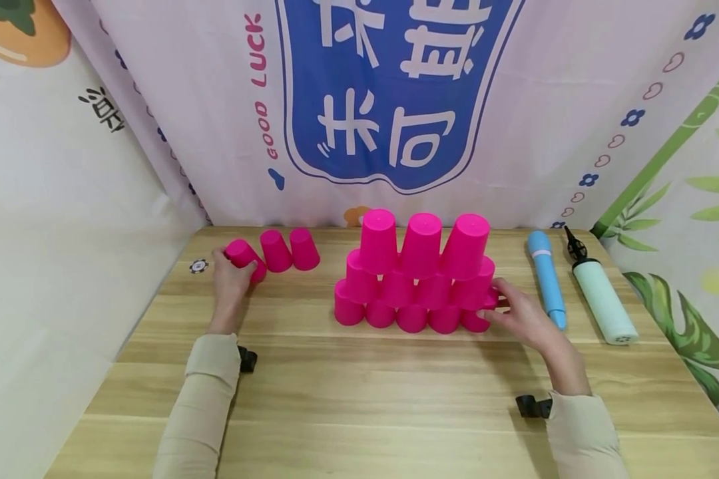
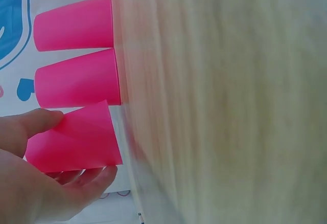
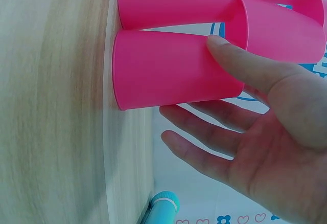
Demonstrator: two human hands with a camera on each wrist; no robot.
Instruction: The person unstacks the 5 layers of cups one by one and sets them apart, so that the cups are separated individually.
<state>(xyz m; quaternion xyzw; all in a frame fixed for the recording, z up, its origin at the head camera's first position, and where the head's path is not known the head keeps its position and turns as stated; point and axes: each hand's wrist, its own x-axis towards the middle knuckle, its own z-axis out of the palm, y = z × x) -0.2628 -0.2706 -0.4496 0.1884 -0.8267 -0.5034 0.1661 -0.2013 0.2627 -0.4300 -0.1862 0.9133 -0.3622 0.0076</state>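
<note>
My left hand [image 1: 232, 283] grips a pink cup [image 2: 76, 137] at the left of the table, its thumb on one side and fingers on the other. That cup leans, while two more pink cups [image 1: 275, 251] stand upside down beside it. On the right, a three-tier stack of upside-down pink cups [image 1: 412, 289] rises, with three on top and several in each lower row. Next to its right end is my right hand [image 1: 524, 316]. The thumb touches the bottom-row end cup [image 3: 163, 70]; its other fingers are fairly straight and spread beside and behind that cup.
A blue tube-shaped object [image 1: 548, 279] and a pale green hand pump [image 1: 604, 299] with a black nozzle lie right of the stack. A small round black-and-white disc [image 1: 198, 266] lies at the table's left. Printed cloth [image 1: 228, 193] hangs behind the wooden table [image 1: 359, 399].
</note>
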